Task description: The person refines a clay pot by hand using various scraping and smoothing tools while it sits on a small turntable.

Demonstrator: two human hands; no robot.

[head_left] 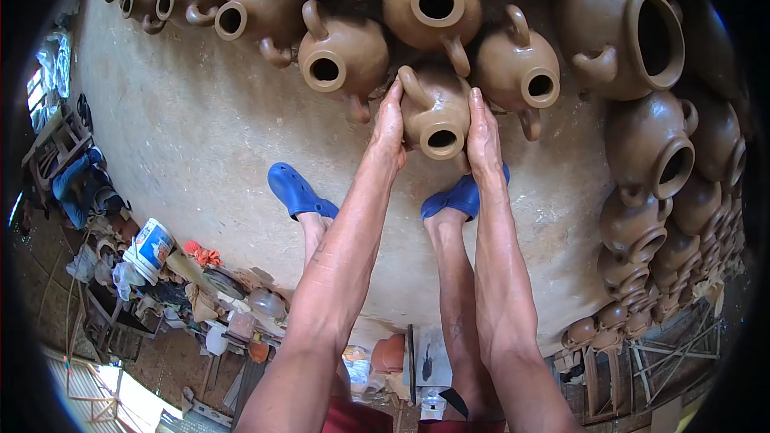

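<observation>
Brown clay jar (435, 112) clasped between left hand (391, 128) and right hand (484, 132)

The left hand presses flat against the jar's near flank, below its upper handle; the right hand cups the opposite flank, so the jar is gripped between both, mouth tilted toward the wearer. Whether its base touches the floor (200, 120) is hard to tell from here. Just left of the left hand lies a two-handled jar (362, 52); just right of the right hand, another similar jar (499, 64). Beyond both hands sits a round-mouthed jar (399, 12), and farther right of the right hand, a large jar (589, 20). Blue clogs (290, 190) stand nearer the wearer than the hands.
</observation>
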